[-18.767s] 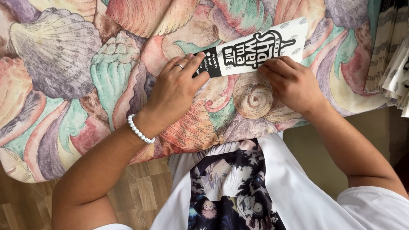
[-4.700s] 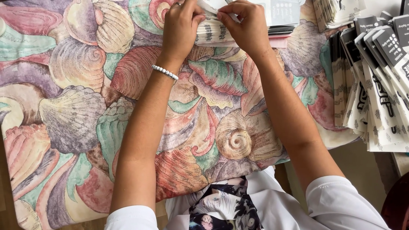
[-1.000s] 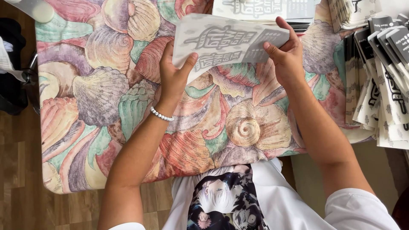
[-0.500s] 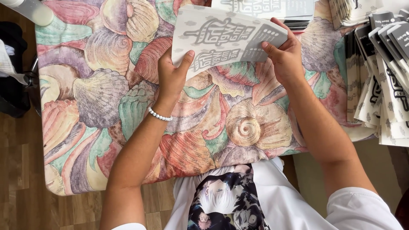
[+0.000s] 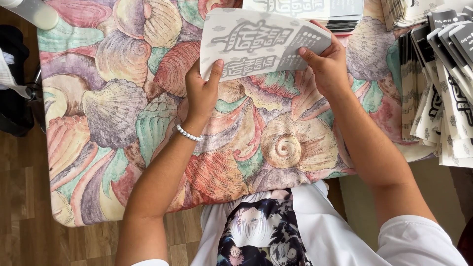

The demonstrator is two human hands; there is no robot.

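Observation:
A white printed paper sheet (image 5: 256,44) with grey lettering is held up over the table, bent into a fold. My left hand (image 5: 202,91), with a white bead bracelet at the wrist, pinches its lower left edge. At the sheet's right end, my right hand (image 5: 327,64) grips the folded corner. Below them lies the tablecloth (image 5: 118,118), patterned with large seashells in pastel colours.
A stack of flat printed sheets (image 5: 315,12) lies at the table's far edge. Several folded leaflets (image 5: 438,83) are fanned out along the right side. A white cylinder (image 5: 32,11) stands at the far left corner. Dark items (image 5: 12,98) sit on the wood floor at left.
The sheet has come off the far stack and is now lifted toward me; its right end has folded further over in the last second.

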